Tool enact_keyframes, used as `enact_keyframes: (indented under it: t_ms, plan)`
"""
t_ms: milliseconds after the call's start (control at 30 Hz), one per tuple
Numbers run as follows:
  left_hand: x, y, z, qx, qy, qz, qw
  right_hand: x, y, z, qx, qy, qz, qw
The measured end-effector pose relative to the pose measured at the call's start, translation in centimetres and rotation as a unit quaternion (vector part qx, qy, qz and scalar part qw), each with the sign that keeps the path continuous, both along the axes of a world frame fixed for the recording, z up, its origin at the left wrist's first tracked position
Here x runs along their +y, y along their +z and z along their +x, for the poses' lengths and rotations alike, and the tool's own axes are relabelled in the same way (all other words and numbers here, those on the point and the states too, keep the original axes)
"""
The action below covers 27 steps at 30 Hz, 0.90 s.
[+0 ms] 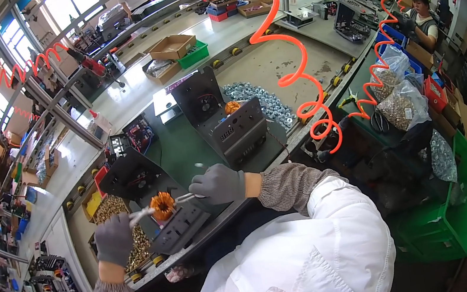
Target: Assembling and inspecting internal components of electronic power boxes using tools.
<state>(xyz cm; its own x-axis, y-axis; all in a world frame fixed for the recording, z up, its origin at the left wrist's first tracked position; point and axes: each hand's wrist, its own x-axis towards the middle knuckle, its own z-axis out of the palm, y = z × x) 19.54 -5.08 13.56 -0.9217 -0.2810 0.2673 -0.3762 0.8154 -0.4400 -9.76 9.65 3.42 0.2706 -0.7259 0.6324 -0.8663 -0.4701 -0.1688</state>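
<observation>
A ring-shaped coil wound with copper wire (162,205) hangs between my hands, above the near metal casing (181,230). White-sleeved leads stick out from it on both sides. The grey-gloved fingers of my left hand (113,240) are closed round the lead on the left. On the other side, my right hand (218,184), gloved the same way, pinches the right lead. The casing's dark lid (135,175) stands raised behind the coil. Whether the coil touches the casing I cannot tell.
A second open casing (241,131) with a copper coil inside stands farther right on the green bench mat (187,152). Behind it lies a heap of silvery metal parts (263,103); brass-coloured parts (112,207) lie near my left hand. An orange coiled hose (299,59) dangles overhead.
</observation>
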Motion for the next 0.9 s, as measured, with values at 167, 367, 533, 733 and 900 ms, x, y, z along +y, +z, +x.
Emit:
enact_keyframes:
  t_ms: [167, 367, 533, 733, 900]
  plan:
    - [-5.0, -3.8, -7.2, -0.068, 0.188, 0.139, 0.970, 0.5, -0.1, 1.8, -0.049, -0.155, 0.259, 0.952]
    - [-4.6, -2.7, -10.1, -0.099, 0.109, 0.128, 0.981, -2.3, 2.8, -3.0, -0.130, -0.115, 0.176, 0.969]
    - [-3.6, 0.2, -11.4, -0.139, 0.150, 0.178, 0.962, -9.7, 2.4, -0.6, -0.119, -0.041, 0.105, 0.986]
    - [-2.1, 0.8, -7.7, -0.062, 0.106, -0.029, 0.992, -13.0, -1.6, 0.4, -0.099, 0.014, 0.326, 0.940]
    - [5.2, -6.5, -5.5, 0.622, 0.031, 0.574, 0.531, -12.1, -3.5, -1.4, -0.204, -0.093, 0.494, 0.840]
